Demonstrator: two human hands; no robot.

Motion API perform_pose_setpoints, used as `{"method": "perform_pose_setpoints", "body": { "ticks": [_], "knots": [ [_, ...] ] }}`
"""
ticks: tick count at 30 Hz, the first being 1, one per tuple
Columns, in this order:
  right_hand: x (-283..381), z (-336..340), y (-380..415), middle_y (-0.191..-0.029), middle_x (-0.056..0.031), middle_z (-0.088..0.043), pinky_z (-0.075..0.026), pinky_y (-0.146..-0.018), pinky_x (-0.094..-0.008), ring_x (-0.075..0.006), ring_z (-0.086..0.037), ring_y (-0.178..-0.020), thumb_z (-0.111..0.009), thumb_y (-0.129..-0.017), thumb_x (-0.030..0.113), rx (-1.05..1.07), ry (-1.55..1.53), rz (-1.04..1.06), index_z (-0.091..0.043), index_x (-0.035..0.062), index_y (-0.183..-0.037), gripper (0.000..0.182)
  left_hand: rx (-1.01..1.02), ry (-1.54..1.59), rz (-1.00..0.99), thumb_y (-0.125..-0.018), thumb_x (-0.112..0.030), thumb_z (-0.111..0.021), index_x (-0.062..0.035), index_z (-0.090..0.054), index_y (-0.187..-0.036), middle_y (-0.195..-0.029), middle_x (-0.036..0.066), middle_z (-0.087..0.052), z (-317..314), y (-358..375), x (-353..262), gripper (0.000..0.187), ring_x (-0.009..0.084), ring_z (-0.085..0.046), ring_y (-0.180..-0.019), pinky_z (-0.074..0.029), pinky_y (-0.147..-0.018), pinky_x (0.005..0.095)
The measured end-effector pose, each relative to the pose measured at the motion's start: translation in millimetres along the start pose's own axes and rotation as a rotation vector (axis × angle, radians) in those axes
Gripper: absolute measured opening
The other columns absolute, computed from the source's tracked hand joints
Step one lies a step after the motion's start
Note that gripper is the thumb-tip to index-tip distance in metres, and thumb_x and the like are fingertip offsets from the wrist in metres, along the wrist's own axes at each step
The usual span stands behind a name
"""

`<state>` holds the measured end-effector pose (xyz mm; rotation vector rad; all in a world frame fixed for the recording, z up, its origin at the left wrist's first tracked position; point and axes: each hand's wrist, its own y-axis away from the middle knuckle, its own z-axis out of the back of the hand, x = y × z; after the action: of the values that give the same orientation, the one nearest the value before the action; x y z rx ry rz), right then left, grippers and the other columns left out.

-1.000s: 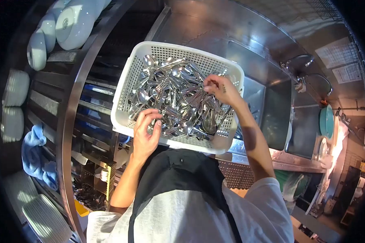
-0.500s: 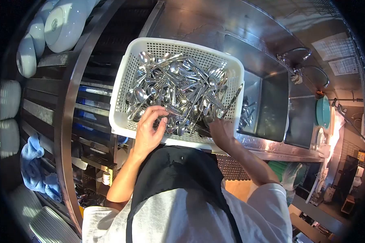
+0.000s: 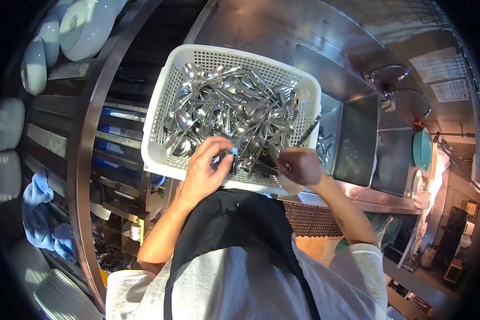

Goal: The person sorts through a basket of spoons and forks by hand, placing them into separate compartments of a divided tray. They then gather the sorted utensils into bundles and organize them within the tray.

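A white perforated plastic basket (image 3: 151, 128) holds a heap of metal cutlery (image 3: 234, 101), with spoons and forks jumbled together. At the basket's near side, my left hand (image 3: 208, 162) curls thumb and fingers around metal cutlery; a small bluish spot shows at its fingertips, too small to name. My right hand (image 3: 302, 166) is closed over the near right corner, slightly blurred. A shiny piece like a spoon (image 3: 274, 151) sticks out at its fingers, its handle hidden. A dark-handled knife (image 3: 310, 129) leans over the basket's right rim.
Right of the basket is a steel sink (image 3: 352, 144) with more cutlery (image 3: 324, 144) at its left side. A faucet (image 3: 389, 74) juts from the wall behind. To my left, a slatted rack (image 3: 85, 160) carries white bowls (image 3: 88, 29) and a blue cloth (image 3: 40, 213).
My left hand has moved slightly right, its fingers closing round cutlery. My right hand has lifted back from the heap toward the near right corner, with a spoon-like piece at its fingers.
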<state>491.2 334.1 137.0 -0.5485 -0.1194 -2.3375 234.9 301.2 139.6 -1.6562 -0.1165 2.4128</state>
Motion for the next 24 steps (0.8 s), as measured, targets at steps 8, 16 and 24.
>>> {"method": "perform_pose_setpoints", "body": {
  "ticks": [8, 16, 24],
  "knots": [
    [47.0, 61.1, -69.3, -0.057, -0.0088, -0.05, -0.037, -0.048, -0.0303, -0.0162, -0.045, -0.05, -0.063, -0.081, 0.021, -0.199, -0.898, -0.118, -0.058, -0.0003, -0.071, 0.024, 0.035, 0.126, -0.251, -0.072, -0.003, -0.067, -0.0028, -0.049, -0.114, -0.106, 0.015, -0.054, -29.1, -63.2, -36.6, 0.045, 0.0292, -0.054, -0.1, -0.043, -0.086, 0.0335],
    [-13.5, -31.1, 14.4, -0.063, -0.0126, -0.062, -0.049, -0.055, -0.0389, -0.0263, -0.064, -0.063, -0.058, -0.073, 0.011, 0.418, 0.28, -0.28, -0.066, 0.0067, -0.07, 0.009, -0.479, 0.398, -0.013, -0.081, 0.001, -0.06, -0.0045, -0.046, -0.109, -0.086, 0.0, -0.041, 19.6, -56.2, -16.2, 0.032, 0.0072, -0.04, -0.078, -0.038, -0.07, 0.0198],
    [-12.5, -58.4, 21.0, -0.073, -0.0127, -0.065, -0.052, -0.056, -0.0368, -0.0259, -0.066, -0.066, -0.056, -0.074, 0.007, 0.459, 0.308, -0.214, -0.066, 0.0043, -0.075, 0.01, -0.493, 0.422, -0.024, -0.084, -0.006, -0.06, -0.005, -0.045, -0.111, -0.084, -0.001, -0.041, 22.8, -44.4, -11.0, 0.03, 0.0054, -0.041, -0.072, -0.039, -0.065, 0.0175]
  ]
}}
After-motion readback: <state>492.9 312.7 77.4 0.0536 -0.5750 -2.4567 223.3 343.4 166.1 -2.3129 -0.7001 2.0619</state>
